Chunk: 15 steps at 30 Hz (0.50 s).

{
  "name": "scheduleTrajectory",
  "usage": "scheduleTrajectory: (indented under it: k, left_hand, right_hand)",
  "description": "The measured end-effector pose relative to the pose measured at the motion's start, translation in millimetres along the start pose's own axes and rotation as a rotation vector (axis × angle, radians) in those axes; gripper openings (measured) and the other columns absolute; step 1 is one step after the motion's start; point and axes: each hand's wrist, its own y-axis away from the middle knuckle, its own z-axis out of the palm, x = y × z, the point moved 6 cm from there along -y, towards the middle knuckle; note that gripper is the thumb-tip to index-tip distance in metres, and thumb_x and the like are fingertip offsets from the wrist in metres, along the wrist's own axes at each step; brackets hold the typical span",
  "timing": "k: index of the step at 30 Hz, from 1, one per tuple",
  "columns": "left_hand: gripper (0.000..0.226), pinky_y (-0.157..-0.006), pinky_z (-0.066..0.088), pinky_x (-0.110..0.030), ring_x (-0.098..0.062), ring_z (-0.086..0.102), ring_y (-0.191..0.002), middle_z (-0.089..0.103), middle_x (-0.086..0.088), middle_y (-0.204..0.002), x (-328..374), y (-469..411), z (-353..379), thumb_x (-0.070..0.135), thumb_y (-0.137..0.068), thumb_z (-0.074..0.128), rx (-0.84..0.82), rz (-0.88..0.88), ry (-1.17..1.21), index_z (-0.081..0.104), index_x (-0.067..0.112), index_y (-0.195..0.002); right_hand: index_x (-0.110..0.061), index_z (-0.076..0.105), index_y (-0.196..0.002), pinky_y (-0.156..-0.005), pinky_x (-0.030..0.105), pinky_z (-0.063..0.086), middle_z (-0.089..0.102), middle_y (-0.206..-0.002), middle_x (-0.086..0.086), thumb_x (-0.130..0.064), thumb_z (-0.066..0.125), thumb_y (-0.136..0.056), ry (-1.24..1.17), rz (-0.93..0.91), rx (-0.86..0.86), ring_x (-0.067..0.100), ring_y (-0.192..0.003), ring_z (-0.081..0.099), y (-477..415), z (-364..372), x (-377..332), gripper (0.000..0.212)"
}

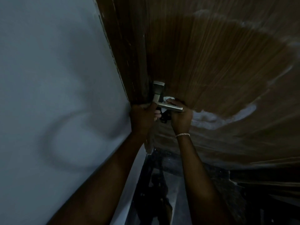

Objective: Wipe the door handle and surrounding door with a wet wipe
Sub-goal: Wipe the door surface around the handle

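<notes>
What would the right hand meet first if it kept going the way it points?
Likely the door: the right hand reaches behind the lever handle, its wet wipe seemingly on the wood. Sliding up along it, the backplate comes next. Depth is unclear.

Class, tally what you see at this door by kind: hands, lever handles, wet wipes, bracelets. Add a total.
hands: 2, the left hand gripping the door edge and the right hand holding the wipe
lever handle: 1
wet wipe: 1
bracelet: 1
total: 5
</notes>
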Motion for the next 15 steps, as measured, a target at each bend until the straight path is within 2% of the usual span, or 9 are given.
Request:
scheduleTrajectory:
  k: [2, 4, 6, 9, 13, 15]
  left_hand:
    - [0.013, -0.052, 0.056, -0.02, -0.009, 0.072, -0.058, 0.073, 0.003, -0.065, 0, 1, 1, 0.026, -0.091, 0.068, -0.008, -0.008, 0.003, 0.072, 0.017, -0.083]
    - [0.012, -0.052, 0.056, -0.02, -0.01, 0.072, -0.059, 0.073, 0.004, -0.064, 1, 1, 1, 0.027, -0.091, 0.068, -0.012, -0.012, 0.007, 0.072, 0.017, -0.084]
    - [0.016, -0.052, 0.055, -0.019, -0.012, 0.073, -0.061, 0.074, 0.002, -0.069, 0, 0, 0, 0.028, -0.091, 0.068, -0.003, -0.005, -0.004, 0.074, 0.013, -0.09]
    - [0.019, -0.054, 0.056, -0.02, -0.014, 0.074, -0.064, 0.076, -0.001, -0.073, -1, -1, 0, 0.029, -0.09, 0.069, 0.013, 0.007, -0.032, 0.075, 0.011, -0.093]
    - [0.019, -0.053, 0.055, -0.019, -0.011, 0.073, -0.061, 0.075, -0.004, -0.074, 0, -1, 1, 0.026, -0.092, 0.067, 0.022, 0.003, -0.029, 0.073, 0.008, -0.092]
    - [0.021, -0.053, 0.055, -0.019, -0.011, 0.073, -0.062, 0.075, -0.007, -0.076, 1, 0, 1, 0.026, -0.092, 0.066, 0.024, -0.002, -0.028, 0.073, 0.007, -0.094]
  right_hand:
    - [-0.008, 0.075, -0.097, -0.075, 0.035, 0.06, 0.073, -0.089, -0.003, -0.002, 0.066, -0.091, 0.071, 0.027, -0.004, -0.002, -0.08, 0.068, 5, -9, 10, 0.012]
    - [-0.005, 0.075, -0.1, -0.081, 0.032, 0.059, 0.076, -0.095, 0.004, 0.0, 0.066, -0.091, 0.081, -0.005, 0.027, 0.011, -0.088, 0.073, 6, -15, 7, 0.013]
    - [-0.01, 0.074, -0.104, -0.087, 0.026, 0.057, 0.075, -0.103, -0.002, -0.005, 0.065, -0.093, -0.018, -0.026, 0.047, 0.007, -0.096, 0.072, 1, -11, -5, 0.016]
    - [-0.013, 0.071, -0.107, -0.086, 0.021, 0.056, 0.073, -0.102, -0.008, -0.013, 0.063, -0.093, -0.207, 0.035, 0.005, 0.006, -0.096, 0.072, -2, 2, -16, 0.016]
    - [-0.007, 0.072, -0.11, -0.088, 0.029, 0.058, 0.074, -0.105, 0.0, 0.0, 0.061, -0.094, -0.162, 0.083, -0.051, 0.008, -0.097, 0.072, 0, 3, -6, 0.02]
    - [-0.008, 0.071, -0.112, -0.089, 0.025, 0.056, 0.073, -0.106, -0.005, 0.001, 0.061, -0.095, -0.136, 0.056, -0.069, 0.002, -0.098, 0.07, -1, 3, -5, 0.022]
